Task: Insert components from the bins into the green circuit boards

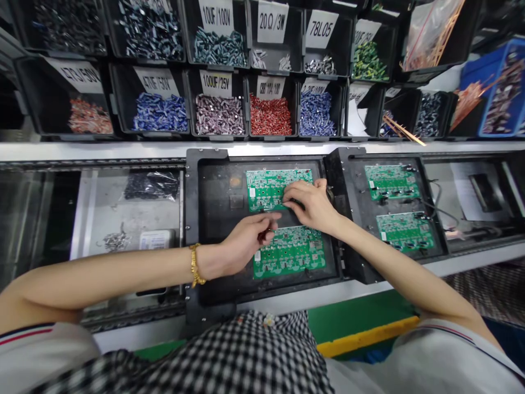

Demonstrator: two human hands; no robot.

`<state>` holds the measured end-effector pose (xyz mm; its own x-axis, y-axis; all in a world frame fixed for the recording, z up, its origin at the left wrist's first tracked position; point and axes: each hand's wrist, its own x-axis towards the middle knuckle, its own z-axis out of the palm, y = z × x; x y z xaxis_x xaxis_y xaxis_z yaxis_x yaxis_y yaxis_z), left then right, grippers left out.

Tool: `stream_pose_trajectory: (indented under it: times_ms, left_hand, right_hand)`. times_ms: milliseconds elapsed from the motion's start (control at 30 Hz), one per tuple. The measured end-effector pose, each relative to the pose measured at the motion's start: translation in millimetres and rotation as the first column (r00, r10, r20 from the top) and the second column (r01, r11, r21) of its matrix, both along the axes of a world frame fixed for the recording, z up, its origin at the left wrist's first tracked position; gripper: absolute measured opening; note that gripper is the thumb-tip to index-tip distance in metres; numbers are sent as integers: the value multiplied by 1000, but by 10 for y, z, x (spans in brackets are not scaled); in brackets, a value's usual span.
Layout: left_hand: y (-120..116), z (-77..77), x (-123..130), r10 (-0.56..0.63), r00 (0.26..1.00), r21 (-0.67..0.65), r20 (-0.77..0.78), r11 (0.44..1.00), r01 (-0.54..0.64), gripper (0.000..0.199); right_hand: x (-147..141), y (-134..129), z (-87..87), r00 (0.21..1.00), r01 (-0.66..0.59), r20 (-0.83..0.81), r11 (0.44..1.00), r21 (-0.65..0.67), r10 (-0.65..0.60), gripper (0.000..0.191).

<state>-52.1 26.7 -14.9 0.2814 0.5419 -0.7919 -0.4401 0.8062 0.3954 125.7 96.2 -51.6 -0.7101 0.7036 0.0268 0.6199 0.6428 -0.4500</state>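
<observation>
Two green circuit boards lie in a black tray (217, 219), the upper board (262, 189) behind the lower board (289, 262). My right hand (309, 202) is over the right part of the upper board, thumb and fingers pinched near its front edge; what they hold, if anything, is too small to tell. My left hand (248, 238), with a gold bracelet (196, 265) at the wrist, hovers by the upper left of the lower board. Its fingers are curled around something small and dark red that I cannot make out.
Behind the trays stand two rows of labelled black bins (218, 134) with small components. On the right, another black tray (394, 210) holds two boards with parts. A metal surface (110, 210) at left carries a black plastic bag (151, 186) and loose metal pieces.
</observation>
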Motion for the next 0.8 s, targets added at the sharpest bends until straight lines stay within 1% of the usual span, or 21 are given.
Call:
stream_pose_trajectory:
  times_ms: [167,233,333,400,467,500,533,600,633,667,700,800]
  left_hand:
    - [-14,-3,-2,-39,999,41,-21,998,39,19]
    - [-20,-20,-10,-45,999,28,-29,999,45,20]
    - [-29,-48,-30,-10,1000,2,-9,1000,10,18]
    - [-41,-64,-42,27,999,2,36,1000,-27,16]
    - [-59,-72,-49,49,996,11,80,999,-50,16]
    - [-69,-71,-49,56,994,16,93,998,-57,17]
    - [-78,-64,-47,61,993,22,100,998,-64,18]
    - [-92,-30,-42,73,990,33,122,996,-78,23]
    - [-94,-2,-41,80,986,40,145,995,-86,24]
    - [-93,30,-43,85,980,46,179,994,-95,24]
    - [-89,66,-48,89,971,50,221,994,-102,24]
    - [-64,158,-87,116,940,38,321,990,-135,21]
  right_hand:
    - [4,-13,-5,1000,-9,11,999,34,8,13]
    - [3,-32,-7,1000,-14,28,997,70,12,14]
    - [-3,-81,9,999,-11,53,994,110,5,15]
    - [-16,-128,51,998,34,51,994,103,-39,16]
    - [-41,-182,120,993,120,-16,992,39,-120,17]
    - [-60,-210,162,986,149,-76,988,-26,-151,17]
    - [-83,-238,205,975,151,-147,983,-109,-166,16]
    - [-143,-290,286,943,76,-296,964,-256,-153,13]
    - [-178,-314,321,923,37,-358,957,-287,-143,11]
    - [-217,-337,352,902,23,-407,960,-280,-140,10]
    - [-258,-358,379,884,42,-443,969,-242,-149,9]
    - [-368,-396,435,854,174,-486,982,-72,-187,8]
